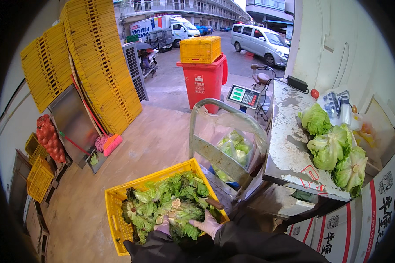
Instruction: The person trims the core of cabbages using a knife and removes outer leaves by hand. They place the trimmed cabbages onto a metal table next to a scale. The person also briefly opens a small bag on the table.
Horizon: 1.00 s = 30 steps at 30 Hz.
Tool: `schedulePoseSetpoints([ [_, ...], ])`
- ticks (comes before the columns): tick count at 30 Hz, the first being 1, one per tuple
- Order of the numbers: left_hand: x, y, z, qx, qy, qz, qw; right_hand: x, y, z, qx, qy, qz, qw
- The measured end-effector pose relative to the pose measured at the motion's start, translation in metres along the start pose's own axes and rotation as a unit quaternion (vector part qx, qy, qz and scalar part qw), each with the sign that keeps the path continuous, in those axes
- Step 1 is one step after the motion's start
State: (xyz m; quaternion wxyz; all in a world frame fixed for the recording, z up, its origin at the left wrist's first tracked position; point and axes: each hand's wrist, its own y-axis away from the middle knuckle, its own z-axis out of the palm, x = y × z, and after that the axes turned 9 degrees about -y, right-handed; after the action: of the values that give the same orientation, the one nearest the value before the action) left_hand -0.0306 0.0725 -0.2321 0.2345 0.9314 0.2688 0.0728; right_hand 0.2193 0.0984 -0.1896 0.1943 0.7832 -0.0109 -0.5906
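Shows bright yel. on the crate (115, 215), w/ perforated pattern nr its L edge. Mixes dk & lt grn on the lettuce (156, 197) inside, w/ cream-tan cut ends. Goes plain blk on the sleeves (250, 243). Has chipped wht w/ dk blotches on the tabletop (289, 131), red line marks (310, 173) nr its front edge, pale grn on lettuce heads (330, 147) by its R edge. Repeats red stripes on wht cartons (360, 219).

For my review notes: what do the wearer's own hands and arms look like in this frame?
The left hand and right hand appear to be in thin, pale, slightly wrinkled gloves. Long, loose, dark sleeves cover the forearms down to about the wrists. No marking or cable shows on either side.
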Motion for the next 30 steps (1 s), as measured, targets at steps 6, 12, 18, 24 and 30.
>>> schedulePoseSetpoints([
  [6,0.012,0.072,-0.075,-0.034,0.511,0.055,0.857,-0.072,0.019,0.006,-0.097,-0.141,-0.001,0.985],
  [12,-0.007,0.087,-0.085,0.008,0.745,0.054,0.664,-0.101,0.025,0.012,-0.089,-0.173,-0.154,0.969],
  [18,-0.014,0.095,-0.103,0.043,0.826,0.114,0.551,-0.109,0.018,-0.013,-0.148,-0.283,-0.077,0.945],
  [24,0.004,0.015,-0.03,-0.129,0.933,-0.1,0.321,-0.068,-0.013,-0.019,-0.081,0.011,0.012,0.997],
  [30,-0.027,-0.065,0.089,0.013,0.594,-0.083,0.8,-0.069,0.008,-0.006,0.147,0.177,-0.223,0.947],
])
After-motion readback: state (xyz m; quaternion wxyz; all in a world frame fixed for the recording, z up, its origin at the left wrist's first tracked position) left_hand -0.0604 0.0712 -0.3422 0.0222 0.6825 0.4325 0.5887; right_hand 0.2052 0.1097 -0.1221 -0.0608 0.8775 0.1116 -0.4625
